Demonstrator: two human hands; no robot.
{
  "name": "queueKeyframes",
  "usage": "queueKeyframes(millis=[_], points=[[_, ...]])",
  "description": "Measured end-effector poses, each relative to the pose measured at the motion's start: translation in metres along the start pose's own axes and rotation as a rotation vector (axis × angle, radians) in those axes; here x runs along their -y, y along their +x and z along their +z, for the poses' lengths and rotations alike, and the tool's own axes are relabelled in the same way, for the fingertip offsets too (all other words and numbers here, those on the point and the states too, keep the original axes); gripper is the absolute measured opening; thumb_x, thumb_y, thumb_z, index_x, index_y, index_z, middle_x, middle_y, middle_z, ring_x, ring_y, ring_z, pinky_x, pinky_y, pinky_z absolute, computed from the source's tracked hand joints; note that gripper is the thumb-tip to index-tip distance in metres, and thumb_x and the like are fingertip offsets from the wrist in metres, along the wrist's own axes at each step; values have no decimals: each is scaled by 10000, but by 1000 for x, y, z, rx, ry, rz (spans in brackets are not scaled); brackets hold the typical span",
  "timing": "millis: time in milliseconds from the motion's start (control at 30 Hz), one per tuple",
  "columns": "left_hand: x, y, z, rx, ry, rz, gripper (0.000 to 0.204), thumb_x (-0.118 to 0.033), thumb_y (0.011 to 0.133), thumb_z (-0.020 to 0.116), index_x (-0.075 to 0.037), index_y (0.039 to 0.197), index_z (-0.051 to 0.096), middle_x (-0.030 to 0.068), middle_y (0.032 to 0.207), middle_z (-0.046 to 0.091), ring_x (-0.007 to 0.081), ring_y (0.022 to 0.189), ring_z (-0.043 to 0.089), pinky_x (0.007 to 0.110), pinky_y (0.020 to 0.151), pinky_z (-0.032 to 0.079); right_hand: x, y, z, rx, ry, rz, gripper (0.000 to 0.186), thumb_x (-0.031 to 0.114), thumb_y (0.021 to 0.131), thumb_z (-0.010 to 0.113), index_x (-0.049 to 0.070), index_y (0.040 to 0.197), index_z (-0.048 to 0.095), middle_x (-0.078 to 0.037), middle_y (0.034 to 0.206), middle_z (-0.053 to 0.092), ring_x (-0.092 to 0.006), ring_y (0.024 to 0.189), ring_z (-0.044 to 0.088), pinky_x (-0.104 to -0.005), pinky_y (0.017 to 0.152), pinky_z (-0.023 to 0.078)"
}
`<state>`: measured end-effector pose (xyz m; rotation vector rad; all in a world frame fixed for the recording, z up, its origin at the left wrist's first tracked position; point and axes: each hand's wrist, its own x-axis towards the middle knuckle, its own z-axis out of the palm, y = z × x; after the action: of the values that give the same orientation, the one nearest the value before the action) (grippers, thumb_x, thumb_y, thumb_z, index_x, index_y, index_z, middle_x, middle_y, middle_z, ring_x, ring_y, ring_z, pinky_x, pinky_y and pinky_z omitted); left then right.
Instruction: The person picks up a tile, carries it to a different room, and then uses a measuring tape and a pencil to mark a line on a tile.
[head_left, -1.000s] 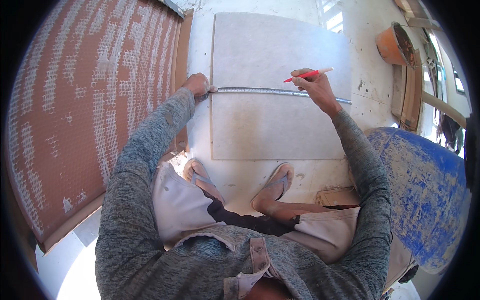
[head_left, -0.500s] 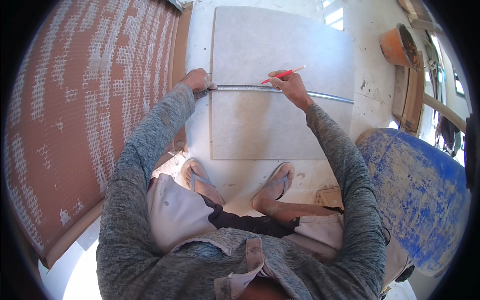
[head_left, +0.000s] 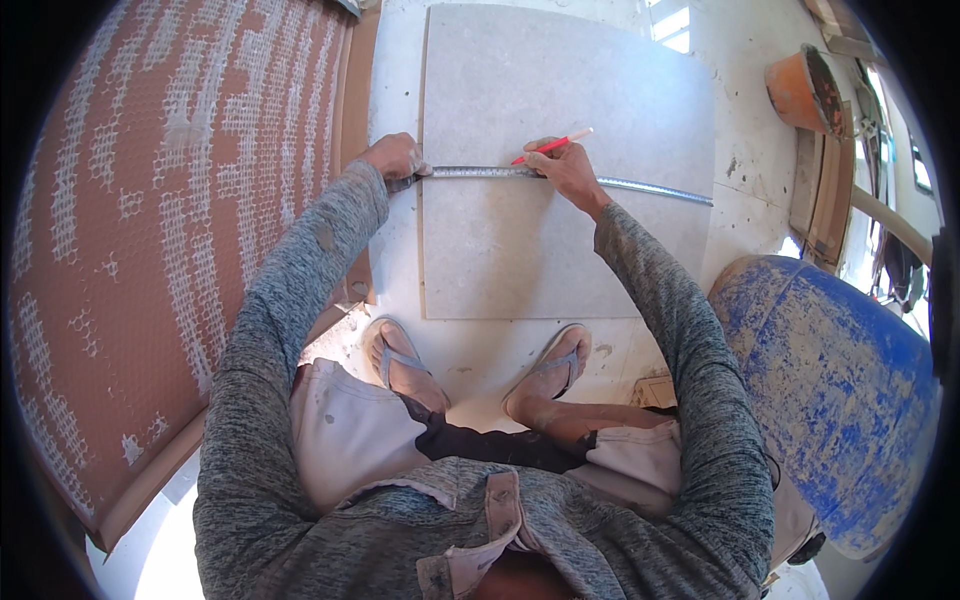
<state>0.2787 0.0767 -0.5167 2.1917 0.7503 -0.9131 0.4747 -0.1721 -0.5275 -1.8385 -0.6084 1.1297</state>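
Observation:
A large grey tile [head_left: 560,260] lies flat in front of my feet. Across it from left to right stretches the silver blade of a tape measure [head_left: 650,187], its far end at the tile's right edge. At the tile's left edge my left hand [head_left: 393,157] is closed on the tape measure, whose dark case shows only partly beneath the fingers. My right hand [head_left: 567,172] pinches a red pencil [head_left: 550,146] with a pale end. The pencil's tip points left, just above the blade, and the hand rests over the blade near the tile's middle.
To the left leans or lies a big reddish-brown panel [head_left: 140,230] with a white mesh pattern. On the right stand a blue, mud-smeared drum [head_left: 830,390] and, farther back, an orange bucket [head_left: 795,92] beside wooden boards [head_left: 828,200]. My sandalled feet [head_left: 405,370] are close to the tile's near edge.
My right hand has slid a little left along the tape with the pencil, bringing the tip nearer the blade. My left hand stays at the tile's left edge.

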Motion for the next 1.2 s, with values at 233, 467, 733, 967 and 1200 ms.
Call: queueKeyframes(millis=[233, 467, 733, 967, 1200], points=[[-4, -6, -2, -50, -101, -26, 353, -317, 778, 799, -8, 938, 741, 174, 966, 714, 287, 932, 661, 385, 856, 496, -3, 3, -1, -14, -9, 6, 263, 202, 857, 694, -22, 994, 712, -36, 822, 670, -100, 727, 584, -264, 655, 464], [2, 0, 3, -67, -113, -7, 298, -296, 786, 790, -15, 870, 740, 149, 840, 700, 262, 851, 656, 386, 806, 494, -6, 4, -1, -13, 10, 4, 254, 194, 855, 683, -21, 988, 709, -25, 793, 653, -96, 717, 578, -263, 640, 458], [4, 0, 2, -41, -90, 17, 278, -290, 830, 748, -30, 740, 712, 86, 659, 627, 195, 623, 531, 387, 634, 425, 3, 1, -1, -6, 11, 9, 258, 197, 855, 687, -23, 988, 706, -29, 809, 654, -98, 725, 575, -260, 648, 461], [2, -5, -4, -1, -66, 2, 270, -301, 830, 753, -39, 770, 733, 92, 704, 649, 195, 659, 562, 374, 664, 440, 2, 1, -2, -3, 3, 20, 261, 200, 857, 687, -23, 990, 707, -33, 813, 657, -101, 721, 574, -260, 646, 459], [-5, -11, -5, -8, -66, -100, 258, -305, 855, 728, -48, 876, 748, 107, 790, 685, 209, 722, 608, 370, 723, 472, 4, 3, 5, -2, 5, 9, 271, 208, 863, 685, -24, 1000, 713, -42, 822, 669, -107, 748, 585, -268, 678, 467]])
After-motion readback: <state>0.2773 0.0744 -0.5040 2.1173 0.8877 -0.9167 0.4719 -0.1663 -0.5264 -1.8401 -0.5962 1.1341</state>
